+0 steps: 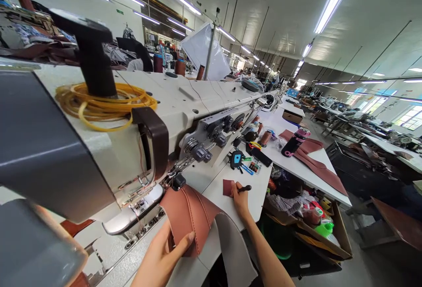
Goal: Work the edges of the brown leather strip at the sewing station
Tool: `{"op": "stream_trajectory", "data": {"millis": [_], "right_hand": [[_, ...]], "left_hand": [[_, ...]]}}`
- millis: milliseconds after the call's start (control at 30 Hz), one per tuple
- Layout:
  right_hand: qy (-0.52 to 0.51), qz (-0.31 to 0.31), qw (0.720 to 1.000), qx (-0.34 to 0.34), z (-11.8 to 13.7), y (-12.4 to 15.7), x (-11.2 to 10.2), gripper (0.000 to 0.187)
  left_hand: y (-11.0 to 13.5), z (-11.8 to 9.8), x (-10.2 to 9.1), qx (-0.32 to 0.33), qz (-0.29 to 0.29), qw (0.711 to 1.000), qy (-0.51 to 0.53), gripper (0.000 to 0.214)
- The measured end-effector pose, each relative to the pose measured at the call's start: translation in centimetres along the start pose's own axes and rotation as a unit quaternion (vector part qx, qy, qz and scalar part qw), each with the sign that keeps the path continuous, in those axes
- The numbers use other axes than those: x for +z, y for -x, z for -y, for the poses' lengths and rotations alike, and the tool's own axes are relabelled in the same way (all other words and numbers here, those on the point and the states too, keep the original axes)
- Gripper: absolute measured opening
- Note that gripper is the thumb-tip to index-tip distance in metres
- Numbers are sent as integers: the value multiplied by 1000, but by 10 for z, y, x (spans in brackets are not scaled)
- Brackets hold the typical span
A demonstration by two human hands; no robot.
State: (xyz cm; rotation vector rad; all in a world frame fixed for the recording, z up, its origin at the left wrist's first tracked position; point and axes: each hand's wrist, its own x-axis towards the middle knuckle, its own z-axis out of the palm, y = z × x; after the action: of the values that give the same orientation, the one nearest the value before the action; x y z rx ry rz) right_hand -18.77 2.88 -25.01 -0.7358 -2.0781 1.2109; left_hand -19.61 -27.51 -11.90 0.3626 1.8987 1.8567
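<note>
Sewing table [250,194]: left hand [161,256] grips stitched leather [189,221], right hand [240,201] holds pen [245,188].

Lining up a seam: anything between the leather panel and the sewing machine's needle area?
Nothing visible: the stitched brown leather panel, held by the left hand, reaches up to the white sewing machine's metal presser area.

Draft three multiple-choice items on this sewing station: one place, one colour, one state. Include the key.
1. Where is the right hand?
A) Inside the cardboard box
B) Over the white table top
C) On the floor

2. What colour is the coiled tubing on the sewing machine?
A) Blue
B) Black
C) Yellow

3. What is the left hand doing?
A) Hanging empty
B) Gripping stitched tan leather
C) Holding a marker

1: B, it holds a black marker at a small brown swatch on the table.
2: C, the coil shows yellow.
3: B, its thumb lies across the leather.
</note>
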Motion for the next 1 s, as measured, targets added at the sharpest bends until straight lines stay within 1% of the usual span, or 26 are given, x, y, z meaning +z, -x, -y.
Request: {"op": "stream_trajectory", "data": {"millis": [33, 167, 233, 333, 500, 667, 800, 933, 1000], "right_hand": [[1, 0, 1000, -1, 0, 0, 0, 52], [3, -1, 1000, -3, 1, 0, 0, 51], [3, -1, 1000, -1, 1, 0, 0, 52], [0, -8, 1000, 5, 2, 1, -1, 53], [-9, -16, 1000, 9, 1, 1, -1, 53], [-6, -8, 1000, 2, -3, 0, 1, 53], [-9, -13, 1000, 5, -2, 1, 1, 54], [-21, -26, 999, 9, -2, 1, 2, 56], [-25, -29, 999, 10, -1, 1, 1, 58]], "left_hand": [[1, -1, 1, 1, -7, 1000, 4, 58], [1, 1, 0, -11, 24, 1000, -9, 61], [0, 1, -2, -10, 28, 1000, -4, 61], [-1, -1, -1, -3, 24, 1000, 11, 61], [2, -2, 4, -4, -3, 1000, 22, 56], [2, 0, 3, -17, 38, 999, 9, 59], [2, -2, 2, -1, 4, 1000, -1, 54], [0, 1, 0, 2, 30, 999, -41, 55], [-1, 3, 1, 9, 21, 999, -40, 54]]}}
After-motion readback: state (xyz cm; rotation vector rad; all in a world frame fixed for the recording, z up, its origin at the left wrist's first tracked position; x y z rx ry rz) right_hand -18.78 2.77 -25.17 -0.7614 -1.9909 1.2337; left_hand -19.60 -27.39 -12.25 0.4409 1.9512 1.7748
